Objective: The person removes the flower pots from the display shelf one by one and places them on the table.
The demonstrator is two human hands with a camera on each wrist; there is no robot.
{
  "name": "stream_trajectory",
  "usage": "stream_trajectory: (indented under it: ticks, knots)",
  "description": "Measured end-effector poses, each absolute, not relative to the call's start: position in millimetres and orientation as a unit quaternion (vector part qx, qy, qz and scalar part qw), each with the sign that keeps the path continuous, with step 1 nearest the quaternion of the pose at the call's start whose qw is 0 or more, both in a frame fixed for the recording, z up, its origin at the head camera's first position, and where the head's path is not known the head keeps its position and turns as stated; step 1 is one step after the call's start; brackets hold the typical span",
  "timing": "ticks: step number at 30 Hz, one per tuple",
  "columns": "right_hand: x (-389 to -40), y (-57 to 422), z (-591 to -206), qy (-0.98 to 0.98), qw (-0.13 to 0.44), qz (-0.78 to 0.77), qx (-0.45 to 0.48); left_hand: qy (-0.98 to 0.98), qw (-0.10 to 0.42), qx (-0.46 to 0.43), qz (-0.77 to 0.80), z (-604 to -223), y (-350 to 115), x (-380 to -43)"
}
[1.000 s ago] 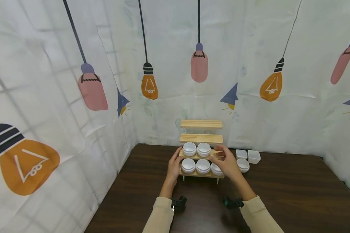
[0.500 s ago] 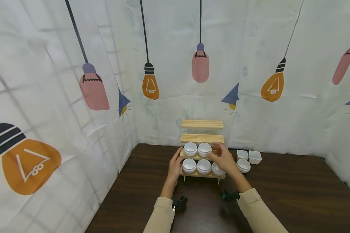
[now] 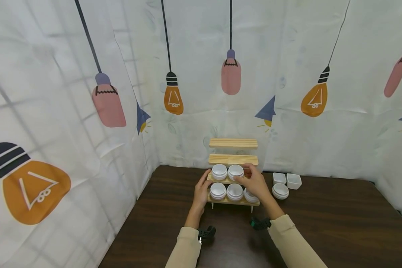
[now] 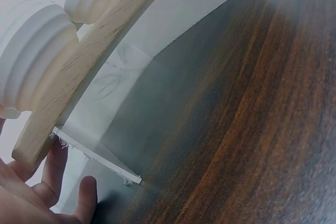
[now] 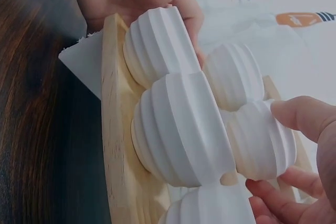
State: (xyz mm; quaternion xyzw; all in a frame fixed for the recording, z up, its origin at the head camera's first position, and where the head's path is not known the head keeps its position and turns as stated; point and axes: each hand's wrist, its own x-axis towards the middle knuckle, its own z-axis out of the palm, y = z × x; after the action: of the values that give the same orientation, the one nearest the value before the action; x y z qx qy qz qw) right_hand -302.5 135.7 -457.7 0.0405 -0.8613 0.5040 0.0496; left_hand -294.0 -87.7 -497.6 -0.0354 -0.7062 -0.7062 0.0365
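A tiered wooden rack (image 3: 233, 159) with white end supports stands near the wall. Its lowest shelf bears three ribbed white bowls, one of them the front-row bowl (image 5: 181, 129); two more sit on the shelf behind. My right hand (image 3: 255, 185) pinches the right-hand bowl (image 3: 236, 171) of this second row, thumb at the rim and fingers lower on its far side. At the rack's left end, my left hand (image 3: 200, 191) holds the second shelf between thumb and fingers. The left wrist view shows those fingers by the lowest shelf's end (image 4: 39, 140).
Right of the rack, two square white dishes (image 3: 293, 181) and a round white bowl (image 3: 280, 191) stand on the dark wooden table (image 3: 338, 219). A printed white cloth (image 3: 201, 74) hangs close behind the rack.
My right hand has moved left along the second shelf to the right-hand bowl and closed its fingers on it. My left hand stays at the rack's left end.
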Motion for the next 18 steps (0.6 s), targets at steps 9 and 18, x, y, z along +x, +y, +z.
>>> stream_trajectory:
  ticks: [9, 18]
  knots:
    - [-307.6, 134.0, -459.4, -0.869, 0.051, 0.491, 0.032, -0.702, 0.036, -0.038, -0.711, -497.2, -87.1, -294.3]
    - [-306.8, 131.8, -458.3, -0.874, 0.055, 0.482, 0.029, -0.702, 0.038, -0.036, -0.710, -497.0, -86.7, -294.6]
